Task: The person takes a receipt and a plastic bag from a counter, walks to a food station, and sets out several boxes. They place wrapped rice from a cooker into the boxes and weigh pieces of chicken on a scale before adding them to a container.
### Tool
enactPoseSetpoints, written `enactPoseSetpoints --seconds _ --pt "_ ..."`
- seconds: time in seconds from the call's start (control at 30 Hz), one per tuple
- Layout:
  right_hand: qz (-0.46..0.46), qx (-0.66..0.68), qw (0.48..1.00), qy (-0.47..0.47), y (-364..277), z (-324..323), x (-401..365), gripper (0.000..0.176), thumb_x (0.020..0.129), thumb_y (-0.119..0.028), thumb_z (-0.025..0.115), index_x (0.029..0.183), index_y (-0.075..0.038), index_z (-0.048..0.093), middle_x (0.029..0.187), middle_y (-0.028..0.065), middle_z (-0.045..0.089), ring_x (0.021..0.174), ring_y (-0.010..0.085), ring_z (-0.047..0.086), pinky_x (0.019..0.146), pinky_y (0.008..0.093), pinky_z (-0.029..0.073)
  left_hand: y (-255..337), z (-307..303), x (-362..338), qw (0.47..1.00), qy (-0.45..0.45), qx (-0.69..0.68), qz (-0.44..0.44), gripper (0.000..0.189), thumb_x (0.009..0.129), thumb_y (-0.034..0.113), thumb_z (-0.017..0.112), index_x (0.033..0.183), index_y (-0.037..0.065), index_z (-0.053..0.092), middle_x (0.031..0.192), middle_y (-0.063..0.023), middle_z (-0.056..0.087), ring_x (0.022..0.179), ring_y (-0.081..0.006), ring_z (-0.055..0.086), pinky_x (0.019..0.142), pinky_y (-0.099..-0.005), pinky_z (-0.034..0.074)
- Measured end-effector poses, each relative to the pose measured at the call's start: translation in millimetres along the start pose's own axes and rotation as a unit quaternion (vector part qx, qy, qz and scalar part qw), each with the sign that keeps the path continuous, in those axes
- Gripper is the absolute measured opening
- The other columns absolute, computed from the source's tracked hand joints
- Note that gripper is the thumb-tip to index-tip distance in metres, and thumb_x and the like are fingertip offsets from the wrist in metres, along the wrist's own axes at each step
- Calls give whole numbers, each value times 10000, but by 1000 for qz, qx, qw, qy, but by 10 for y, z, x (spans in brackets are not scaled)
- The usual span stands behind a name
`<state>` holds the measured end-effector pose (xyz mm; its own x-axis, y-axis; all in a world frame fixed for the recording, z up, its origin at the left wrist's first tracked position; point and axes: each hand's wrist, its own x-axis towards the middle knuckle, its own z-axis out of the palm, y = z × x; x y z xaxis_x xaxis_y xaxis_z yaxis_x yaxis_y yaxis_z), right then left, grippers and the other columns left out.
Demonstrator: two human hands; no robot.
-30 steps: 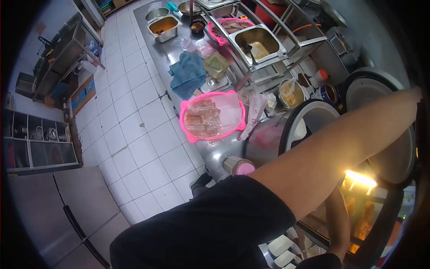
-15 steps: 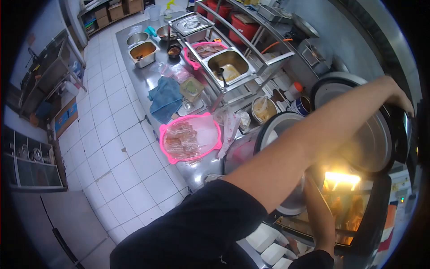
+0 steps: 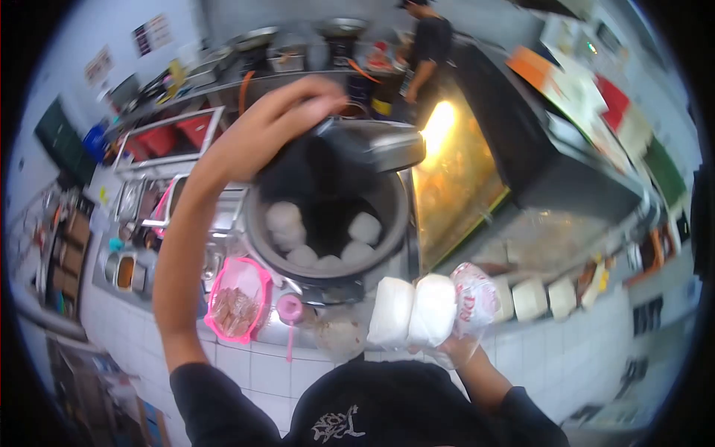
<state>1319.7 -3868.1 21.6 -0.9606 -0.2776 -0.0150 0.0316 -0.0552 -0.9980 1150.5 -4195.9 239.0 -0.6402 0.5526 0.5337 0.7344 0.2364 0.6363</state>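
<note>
My left hand (image 3: 309, 112) grips the top of the raised dark lid (image 3: 320, 153) of a large round pot (image 3: 402, 223). Inside that pot, several white wrapped bundles (image 3: 362, 228) sit around the dark middle. At lower right, my right hand (image 3: 460, 349) holds a group of packs from below, its fingers partly hidden: two white wrapped packs (image 3: 432, 309) and, beside them, a clear plastic-wrapped pack with red print (image 3: 474, 302). These packs are outside the pot, at its front right.
A lit glass food cabinet (image 3: 458, 186) stands right of the pot. Several white boxes (image 3: 530, 299) line the counter below it. A pink basket (image 3: 238, 298) of wrapped food and a pink ladle-like tool (image 3: 290, 309) lie left. Another person (image 3: 430, 48) stands at the back.
The view has swung right, bringing the pot's inside into sight. My right hand has come up from the white packs below, now holding some. My left hand is still at the lid.
</note>
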Motion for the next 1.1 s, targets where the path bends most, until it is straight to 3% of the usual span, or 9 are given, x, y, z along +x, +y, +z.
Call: enactPoseSetpoints --seconds 0.13,0.3,0.53,0.6,0.7,0.77,0.83,0.93,1.1 --pt "-49 374 924 58 310 -448 -874 841 766 -683 574 1434 -222 357 1446 121 387 1296 459 367 780 769 416 119 656 -633 991 14 38 -125 237 928 213 546 1023 -3 552 1098 -130 583 1282 -263 473 1029 -341 326" --pt "-61 463 872 144 558 -1441 -1973 892 696 -568 747 1398 -142 400 1425 132 416 1295 434 394 903 667 445 -97 1270 -1236 954 80 178 -230 220 973 226 538 1062 25 524 1048 -56 529 988 -165 464 941 -264 312" --pt "-76 493 830 249 817 -3000 -3297 970 703 -708 655 1425 -127 366 1455 156 375 1319 418 382 927 623 463 -243 2014 -1454 901 208 263 -275 273 975 244 547 1115 10 548 1082 -70 565 1037 -195 502 954 -321 361" --pt "-98 491 820 279 907 -3397 -3506 932 715 -695 657 1410 -137 384 1449 153 383 1317 417 385 935 611 466 95 2464 -1191 717 263 638 -101 289 978 244 537 1141 6 562 1123 -92 591 1085 -222 520 969 -356 378" --pt "-123 506 809 273 1000 -3819 -3660 868 723 -630 692 1389 -158 396 1435 151 397 1306 425 395 947 618 461 836 3926 -716 891 292 227 -263 287 982 228 509 1174 27 580 1185 -110 590 1142 -235 522 990 -379 388" --pt "-134 513 799 283 983 -3991 -3648 863 709 -588 729 1377 -150 402 1425 165 403 1307 432 392 941 641 460 853 5082 -728 956 76 71 -273 374 993 287 487 1269 37 523 1267 -99 528 1141 -215 518 1013 -365 392" --pt "-145 532 803 229 964 -4096 -3571 834 715 -536 753 1373 -160 406 1427 161 402 1300 424 403 938 649 455 1315 6281 -321 859 -143 -295 -394 607 941 432 546 1411 95 358 1368 -93 434 1158 -242 509 1033 -448 387" --pt "-129 558 777 261 963 -4170 -3447 809 720 -483 771 1366 -149 415 1409 162 426 1290 410 419 935 637 462 1479 7582 91 711 -164 -525 -438 664 934 437 570 1437 111 286 1330 -76 478 1154 -231 534 911 -404 484" --pt "-98 604 759 221 1586 -4939 -3601 730 737 -463 763 1341 -193 453 1358 135 487 1294 390 423 950 632 451 1149 8486 620 699 -174 -486 -494 538 933 363 597 1364 98 415 1246 -53 564 1048 -184 595 805 -315 511"
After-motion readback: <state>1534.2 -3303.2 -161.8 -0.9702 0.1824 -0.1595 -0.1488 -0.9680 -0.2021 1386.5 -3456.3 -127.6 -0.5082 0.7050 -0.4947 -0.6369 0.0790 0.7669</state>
